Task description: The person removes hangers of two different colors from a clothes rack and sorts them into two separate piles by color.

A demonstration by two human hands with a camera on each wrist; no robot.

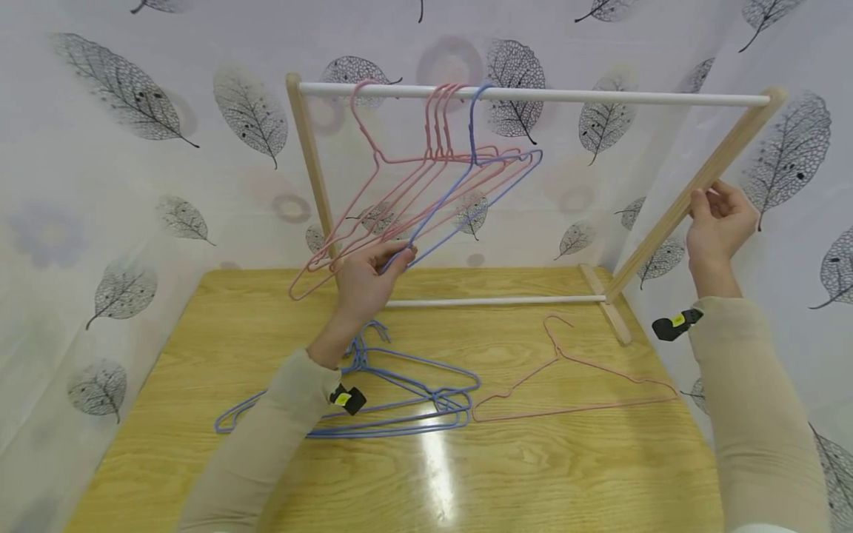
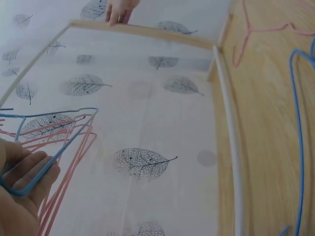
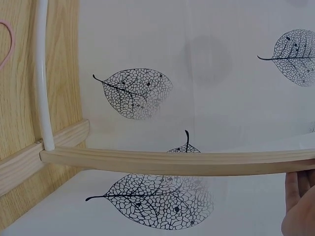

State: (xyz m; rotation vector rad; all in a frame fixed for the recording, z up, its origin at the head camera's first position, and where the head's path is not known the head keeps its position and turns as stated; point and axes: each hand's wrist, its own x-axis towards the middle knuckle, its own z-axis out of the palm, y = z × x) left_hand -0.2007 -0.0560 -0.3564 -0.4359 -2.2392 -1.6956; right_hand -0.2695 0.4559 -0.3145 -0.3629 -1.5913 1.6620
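Head view: the left hand (image 1: 365, 281) is pinching the blue hanger (image 1: 466, 185) hanging on the rack's rail (image 1: 600, 95). The right hand (image 1: 718, 222) is gripping the rack's wooden post (image 1: 673, 222), fingers curled round it.

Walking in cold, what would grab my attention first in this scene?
Most likely the small wooden rack on the table, its white top rail hung with several pink hangers and one blue hanger. The left hand grips the blue one's lower end, while the right hand holds the rack's right post. More blue hangers and a lone pink hanger lie on the tabletop nearer the person.
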